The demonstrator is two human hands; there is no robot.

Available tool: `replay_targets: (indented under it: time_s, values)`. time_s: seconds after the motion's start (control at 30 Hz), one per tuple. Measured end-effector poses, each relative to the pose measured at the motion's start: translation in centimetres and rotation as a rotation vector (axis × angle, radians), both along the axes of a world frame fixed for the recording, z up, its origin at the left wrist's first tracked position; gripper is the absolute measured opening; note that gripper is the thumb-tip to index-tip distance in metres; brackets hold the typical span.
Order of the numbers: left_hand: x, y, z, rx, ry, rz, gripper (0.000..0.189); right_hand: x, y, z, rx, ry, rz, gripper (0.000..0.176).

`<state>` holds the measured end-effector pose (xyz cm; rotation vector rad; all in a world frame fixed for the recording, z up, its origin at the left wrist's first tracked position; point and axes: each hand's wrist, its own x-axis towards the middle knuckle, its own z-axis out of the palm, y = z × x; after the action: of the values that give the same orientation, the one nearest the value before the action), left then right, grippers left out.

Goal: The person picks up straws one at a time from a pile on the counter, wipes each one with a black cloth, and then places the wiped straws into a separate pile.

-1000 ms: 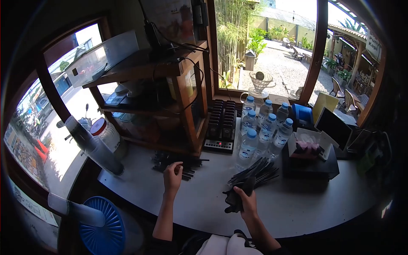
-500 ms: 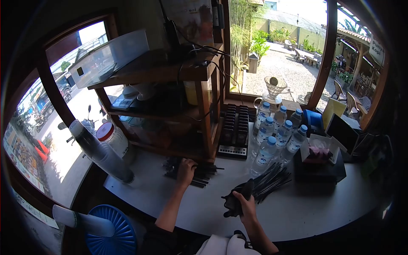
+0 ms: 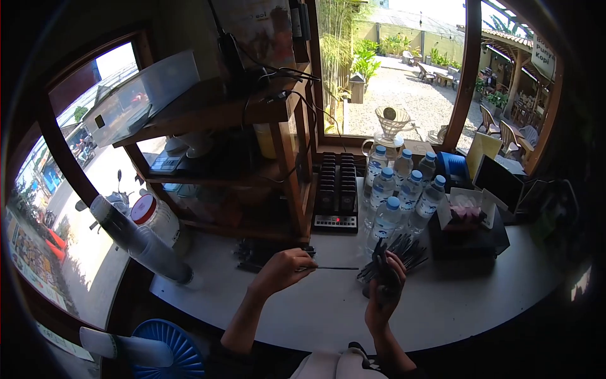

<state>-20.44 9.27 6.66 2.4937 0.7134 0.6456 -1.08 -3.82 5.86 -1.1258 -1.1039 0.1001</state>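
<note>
Your left hand (image 3: 281,270) pinched a single black straw (image 3: 334,268), held level over the white counter (image 3: 467,297), its tip near the straw bundle (image 3: 396,251). Your right hand (image 3: 382,295) clasped that bundle upright, just before the water bottles (image 3: 398,196), above the counter's curved front edge.

The white counter (image 3: 454,297) bears water bottles (image 3: 394,196), black straws (image 3: 257,251), a pager rack (image 3: 334,189) and a wooden shelf (image 3: 287,183).

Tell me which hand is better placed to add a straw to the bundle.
Left. The left hand pinches a single black straw aimed at the bundle, while the right hand is occupied gripping it.
</note>
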Motion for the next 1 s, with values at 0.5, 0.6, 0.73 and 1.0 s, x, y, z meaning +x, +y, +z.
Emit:
replay_targets:
  time_s: [0.5,0.6,0.73,1.0]
  values:
    - [7.7,-7.7,-1.2,-0.512,-0.491,-0.029,0.025,2.8,-2.5,-3.1,-0.409,0.438,0.638,0.033]
    - [9.5,-8.7,-1.8,-0.722,-0.759,0.036,0.017,3.7,-3.3,-4.5,-0.439,0.459,0.705,0.032]
    - [10.6,-8.6,-1.6,-0.637,-0.853,0.124,0.019,5.0,-5.4,-6.0,-0.634,0.505,0.787,0.027]
    - [14.8,-11.8,-3.8,-0.835,-0.757,0.120,0.016,7.2,-6.2,-5.3,-0.538,0.549,0.676,0.023]
